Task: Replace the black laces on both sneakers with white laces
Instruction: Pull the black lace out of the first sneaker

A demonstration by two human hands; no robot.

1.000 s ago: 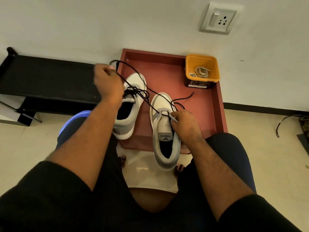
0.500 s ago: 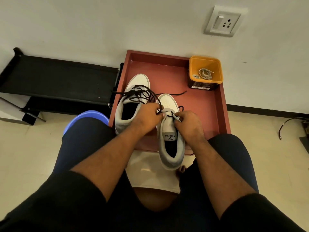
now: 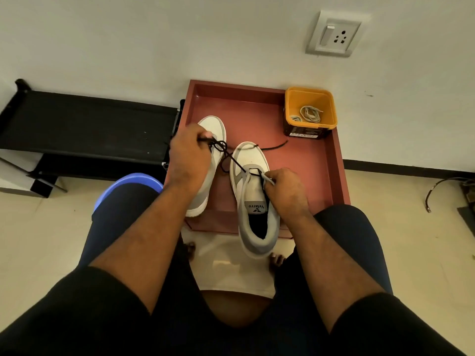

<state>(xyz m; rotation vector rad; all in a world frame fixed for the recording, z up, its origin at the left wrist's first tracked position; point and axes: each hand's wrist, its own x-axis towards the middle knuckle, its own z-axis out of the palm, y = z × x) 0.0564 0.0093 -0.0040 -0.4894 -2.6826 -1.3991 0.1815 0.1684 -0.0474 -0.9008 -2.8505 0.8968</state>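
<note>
Left hand pulled black lace leftward | right hand grips sneaker

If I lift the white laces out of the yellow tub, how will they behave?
The white laces lie in loose coils, so they are probably floppy and light. They may come out tangled together. The yellow tub looks small, so it could shift or tip if a lace snags.

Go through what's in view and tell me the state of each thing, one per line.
Left hand: grips bunched black lace.
Right hand: pinches right sneaker at its eyelets.
Black lace: taut between hand and shoe, nearly out.
Left sneaker: unlaced.
Yellow tub: open, white laces inside.
</note>
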